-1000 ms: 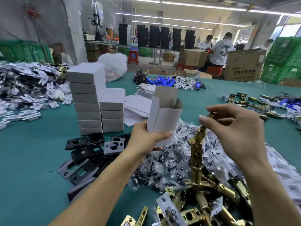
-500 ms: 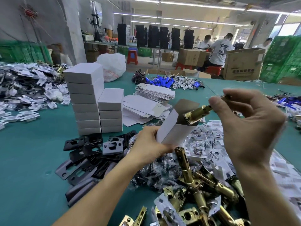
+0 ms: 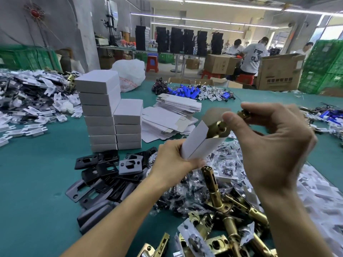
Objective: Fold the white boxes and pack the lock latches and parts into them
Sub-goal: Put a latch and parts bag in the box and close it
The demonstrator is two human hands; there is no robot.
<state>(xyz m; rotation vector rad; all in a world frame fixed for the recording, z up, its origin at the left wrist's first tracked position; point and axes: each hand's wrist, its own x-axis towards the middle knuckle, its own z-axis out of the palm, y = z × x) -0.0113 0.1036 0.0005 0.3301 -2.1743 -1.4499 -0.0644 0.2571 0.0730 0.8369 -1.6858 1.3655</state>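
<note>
Open white cardboard box [image 3: 199, 143]: matt, rectangular, tilted with its mouth toward the upper right; brown unprinted inner flap raised behind the mouth; held above the green felt-like table top [image 3: 37, 173].
Left hand [image 3: 174, 160]: fingers and thumb curled round the lower end of the box, gripping it.
Brass-coloured cylindrical lock latch [image 3: 219, 127]: polished metal; its front end is inside the box mouth, its rear end outside.
Right hand [image 3: 274, 145]: thumb and fingertips pinch the rear of the latch; remaining fingers curled loosely.
Heap of loose brass latches [image 3: 222, 210]: shiny tubes with square face plates, lying crosswise on the table just below the hands; one stands nearly upright.
Crinkled clear plastic packets of small dark parts [image 3: 185, 193]: glossy, piled between the latches and the plates.
Flat black metal strike plates [image 3: 104, 173]: rounded rectangles with cut-outs and screw holes, overlapping; one grey plate [image 3: 130, 164] on top.
Closed white boxes, two stacks [image 3: 98, 108]: smooth card, squared edges, the left stack taller.
Unfolded white box blanks [image 3: 178, 106]: flat sheets, stacked and fanned, just beside the stacks.
</note>
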